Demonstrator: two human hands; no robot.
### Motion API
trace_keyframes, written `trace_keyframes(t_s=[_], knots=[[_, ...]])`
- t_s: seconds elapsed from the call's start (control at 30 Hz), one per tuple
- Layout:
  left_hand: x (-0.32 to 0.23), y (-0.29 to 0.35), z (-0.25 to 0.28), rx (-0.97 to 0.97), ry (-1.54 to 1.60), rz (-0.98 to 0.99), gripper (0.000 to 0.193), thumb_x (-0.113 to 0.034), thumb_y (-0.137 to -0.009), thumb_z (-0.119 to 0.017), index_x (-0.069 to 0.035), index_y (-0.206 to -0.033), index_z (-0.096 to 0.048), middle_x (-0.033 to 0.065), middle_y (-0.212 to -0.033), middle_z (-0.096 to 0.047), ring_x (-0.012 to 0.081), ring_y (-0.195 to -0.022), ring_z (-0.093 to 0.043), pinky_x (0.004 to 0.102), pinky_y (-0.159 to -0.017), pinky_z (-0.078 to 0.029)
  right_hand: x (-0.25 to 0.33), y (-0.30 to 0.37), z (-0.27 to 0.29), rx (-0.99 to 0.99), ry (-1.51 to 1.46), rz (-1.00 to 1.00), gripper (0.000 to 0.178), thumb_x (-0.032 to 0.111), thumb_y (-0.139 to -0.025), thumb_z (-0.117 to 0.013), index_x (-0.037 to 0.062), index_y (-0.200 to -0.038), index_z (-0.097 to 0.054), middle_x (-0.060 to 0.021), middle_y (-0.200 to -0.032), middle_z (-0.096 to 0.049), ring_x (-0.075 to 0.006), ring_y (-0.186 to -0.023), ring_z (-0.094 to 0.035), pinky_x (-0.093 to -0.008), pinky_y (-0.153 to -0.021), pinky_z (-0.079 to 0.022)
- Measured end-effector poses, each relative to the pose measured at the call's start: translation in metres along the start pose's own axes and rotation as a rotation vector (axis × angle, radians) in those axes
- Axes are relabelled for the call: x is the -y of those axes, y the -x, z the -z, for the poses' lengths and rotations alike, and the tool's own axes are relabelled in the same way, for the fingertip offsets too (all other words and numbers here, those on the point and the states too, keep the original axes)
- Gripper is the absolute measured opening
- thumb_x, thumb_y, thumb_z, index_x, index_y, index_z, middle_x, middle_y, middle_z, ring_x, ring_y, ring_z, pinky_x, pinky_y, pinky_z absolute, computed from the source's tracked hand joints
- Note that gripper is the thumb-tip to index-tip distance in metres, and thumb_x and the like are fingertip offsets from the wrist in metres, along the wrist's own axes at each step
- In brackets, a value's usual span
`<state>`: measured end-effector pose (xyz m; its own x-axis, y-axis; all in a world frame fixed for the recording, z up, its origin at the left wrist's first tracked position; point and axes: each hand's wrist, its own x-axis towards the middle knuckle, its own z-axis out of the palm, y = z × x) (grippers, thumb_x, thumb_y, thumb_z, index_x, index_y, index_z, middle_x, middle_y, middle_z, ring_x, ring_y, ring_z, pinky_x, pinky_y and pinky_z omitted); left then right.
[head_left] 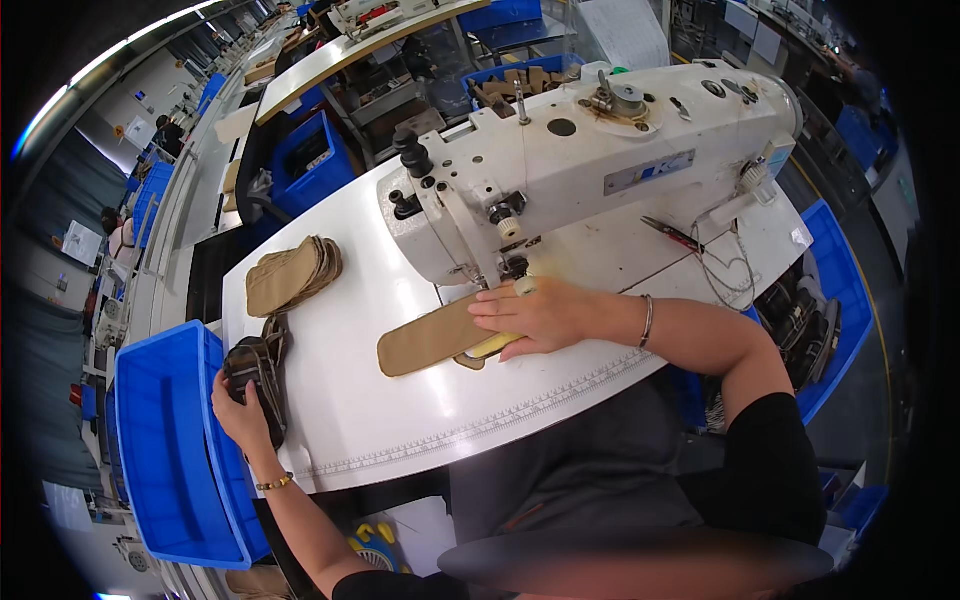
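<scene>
On the white table of a sewing machine (600, 170), a long tan fabric panel (422, 345) with rounded ends lies at the needle area. My right hand (545, 315) rests flat on its right part, fingers stretched out. A yellow-edged piece (490, 347) shows beneath the panel, partly covered by that hand. At the table's left edge my left hand (242, 412) grips a dark brown bundle of fabric straps (268, 370), thumb on top and other fingers around its outer side. Just behind the bundle sits a stack of tan rounded fabric pieces (293, 277).
A blue bin (165, 440) stands against the table's left side. Red-handled snips (672, 233) and a loose cord (745, 270) lie right of the machine. Another blue bin (845, 300) holds dark pieces. A printed ruler strip (480, 415) follows the front edge.
</scene>
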<state>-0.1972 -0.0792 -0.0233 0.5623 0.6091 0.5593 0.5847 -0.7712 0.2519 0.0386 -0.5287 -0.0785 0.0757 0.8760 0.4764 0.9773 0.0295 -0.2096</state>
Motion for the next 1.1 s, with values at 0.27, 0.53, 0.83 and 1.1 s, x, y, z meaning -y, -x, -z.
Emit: trace_keyframes(t_s=[0.27,0.53,0.83,1.1], knots=[[0.009,-0.006,0.01,-0.041,0.197,0.065,0.028,-0.01,-0.093,-0.066,0.003,-0.118,-0.065,0.0122,-0.103,-0.069,0.0232,-0.091,-0.066,0.0332,-0.08,-0.052,0.004,-0.003,0.002,-0.001,0.046,0.013,0.052,0.04,-0.084,-0.073,0.0042,-0.121,-0.065,-0.0083,-0.133,-0.061,-0.0216,-0.127,-0.056,-0.0323,-0.087,-0.055],[-0.109,0.006,0.05,0.406,0.985,0.044,0.025,-0.002,-0.098,-0.058,0.007,-0.121,-0.062,0.008,-0.104,-0.07,0.0105,-0.093,-0.065,0.0225,-0.086,-0.05,0.004,-0.001,0.004,-0.07,0.025,0.055,0.047,0.037,-0.084,-0.073,0.0026,-0.115,-0.063,-0.0113,-0.129,-0.062,-0.0236,-0.112,-0.063,-0.0383,-0.082,-0.052],[-0.221,0.052,0.016,0.856,1.231,0.019,0.024,-0.005,-0.097,-0.06,0.005,-0.119,-0.063,0.0056,-0.103,-0.069,0.009,-0.09,-0.064,0.0225,-0.082,-0.051,0.025,-0.008,0.03,0.134,-0.828,-0.489,0.044,0.035,-0.09,-0.072,0.0001,-0.115,-0.062,-0.0096,-0.109,-0.068,-0.0186,-0.085,-0.068,-0.0293,-0.07,-0.053],[-0.226,0.103,0.005,0.939,1.829,0.646,0.032,-0.009,-0.102,-0.05,-0.002,-0.133,-0.051,0.0097,-0.121,-0.065,0.0186,-0.112,-0.064,0.0306,-0.096,-0.053,0.036,-0.005,0.03,0.342,-1.226,-0.464,0.056,0.024,-0.087,-0.078,0.0059,-0.135,-0.056,-0.0029,-0.086,-0.071,-0.005,-0.073,-0.062,-0.0225,-0.063,-0.048]])
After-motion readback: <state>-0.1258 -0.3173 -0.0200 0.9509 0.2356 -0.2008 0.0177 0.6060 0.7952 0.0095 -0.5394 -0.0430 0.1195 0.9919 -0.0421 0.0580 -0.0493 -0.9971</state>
